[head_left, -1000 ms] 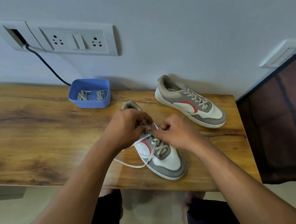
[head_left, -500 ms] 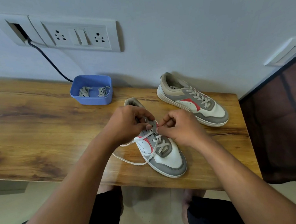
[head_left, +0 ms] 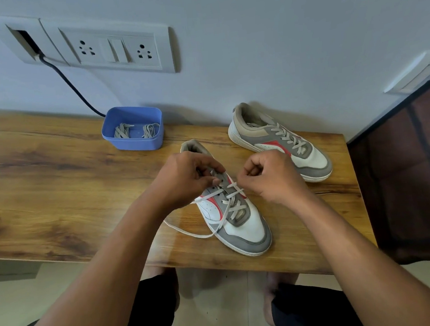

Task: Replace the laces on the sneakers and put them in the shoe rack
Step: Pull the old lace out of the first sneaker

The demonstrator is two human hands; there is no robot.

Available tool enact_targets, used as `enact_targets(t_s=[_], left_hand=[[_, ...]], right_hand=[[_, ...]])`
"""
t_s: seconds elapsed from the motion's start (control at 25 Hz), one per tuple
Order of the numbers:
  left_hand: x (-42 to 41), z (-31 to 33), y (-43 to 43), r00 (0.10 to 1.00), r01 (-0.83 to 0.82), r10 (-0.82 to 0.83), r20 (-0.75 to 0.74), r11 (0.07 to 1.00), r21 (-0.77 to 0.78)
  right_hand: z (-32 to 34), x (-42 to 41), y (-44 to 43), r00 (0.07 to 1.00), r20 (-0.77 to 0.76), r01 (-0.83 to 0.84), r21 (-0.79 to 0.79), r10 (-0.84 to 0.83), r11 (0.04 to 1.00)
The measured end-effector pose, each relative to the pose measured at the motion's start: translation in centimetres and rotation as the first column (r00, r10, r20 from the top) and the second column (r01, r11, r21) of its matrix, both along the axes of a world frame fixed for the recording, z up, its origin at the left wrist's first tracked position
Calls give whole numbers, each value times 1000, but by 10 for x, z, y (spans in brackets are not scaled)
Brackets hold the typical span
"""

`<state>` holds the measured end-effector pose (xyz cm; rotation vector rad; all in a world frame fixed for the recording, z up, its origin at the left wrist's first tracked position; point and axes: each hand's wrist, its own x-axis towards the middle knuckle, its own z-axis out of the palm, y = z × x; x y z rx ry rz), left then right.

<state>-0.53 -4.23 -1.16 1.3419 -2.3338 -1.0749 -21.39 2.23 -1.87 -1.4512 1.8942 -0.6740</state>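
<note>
A white, grey and red sneaker (head_left: 243,223) lies on the wooden table (head_left: 40,185) with its toe towards me. My left hand (head_left: 186,177) grips its tongue and upper eyelets. My right hand (head_left: 270,177) pinches the white lace (head_left: 189,232) just right of the tongue. The lace's other end trails loose over the table on the shoe's left. A second, fully laced sneaker (head_left: 280,140) sits behind to the right, untouched.
A blue tub (head_left: 133,128) holding two bundles of grey laces stands by the wall. A black cable (head_left: 70,87) runs from the socket panel (head_left: 108,49) down behind the table. A dark mesh-fronted unit (head_left: 414,175) stands right of the table's edge.
My right hand has drawn away to the right of the tongue, pulling the lace end out. My left hand stays on the tongue. The camera has shifted slightly.
</note>
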Motion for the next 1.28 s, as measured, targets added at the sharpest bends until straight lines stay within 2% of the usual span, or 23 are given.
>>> enact_targets(t_s=[0.12,0.2,0.36,0.48,0.56,0.72,0.84,0.92,1.04,1.12,1.28], left_hand=[[0,0,0,1000,-9,9,0,1000,-1],[-1,0,1,1000,-13,13,-5,1000,2],[-1,0,1,1000,-3,3,11,1000,-1],[-1,0,1,1000,-9,9,10,1000,4],[-1,-1,2,1000,-16,16,5,1000,6],[-1,1,2,1000,-7,7,14,1000,4],[-2,1,2,1000,-12,12,15,1000,1],[-2,1,3,1000,-14,14,4,1000,0],[-1,1,4,1000,-5,5,3,1000,-5],[-1,1,4,1000,-6,6,3,1000,-3],[-2,1,4,1000,-5,5,-5,1000,-6]], right_hand=[[0,1,1,998,55,-23,48,21,999],[1,7,4,998,36,-57,35,56,998],[2,-9,-1,998,-11,59,-57,-60,997],[0,-3,2,999,39,-37,37,36,999],[-1,6,4,995,13,-95,46,94,994],[4,-14,-2,999,-34,28,-26,-29,999],[4,-6,2,998,53,-38,62,34,997],[2,6,5,995,55,-87,57,84,995],[2,-3,1,1000,-11,4,-36,-5,999],[3,-10,0,999,-2,31,-39,-32,999],[2,5,6,995,38,-94,28,93,995]])
